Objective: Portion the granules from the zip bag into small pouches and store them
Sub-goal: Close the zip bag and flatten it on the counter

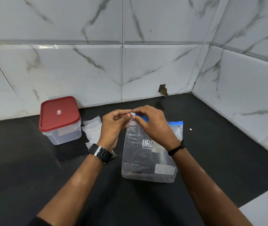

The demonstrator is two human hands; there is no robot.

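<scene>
**Me:** Zip bag (148, 159) first, since that's where both my hands are. My left hand (112, 126) and right hand (151, 123) are each pinching its top left corner, fingertips nearly meeting at the blue zip strip (175, 123).

**You:** So it's shut?

**Me:** It looks so; I'd say I'm starting to part the seal. The bag's bottom rests on the dark counter (32, 160), near the middle, and its top is lifted a little toward the far wall.

**You:** How do you open it cleanly?

**Me:** Hold one lip in each pinch, just below the strip, and pull them apart gently from this corner toward the right. The film is thin and crinkly, so a jerk could tip the bag. I can't make out the granules through it, so I'd keep the mouth up.

**You:** And what's around?

**Me:** Just left of my left hand lies a loose pile of small pouches (92, 129), flat on the counter. Further left, beside them, stands a clear storage box (63, 136) with its red lid (59, 112) on. I reckon that's where filled pouches go; nothing is portioned yet.
</scene>
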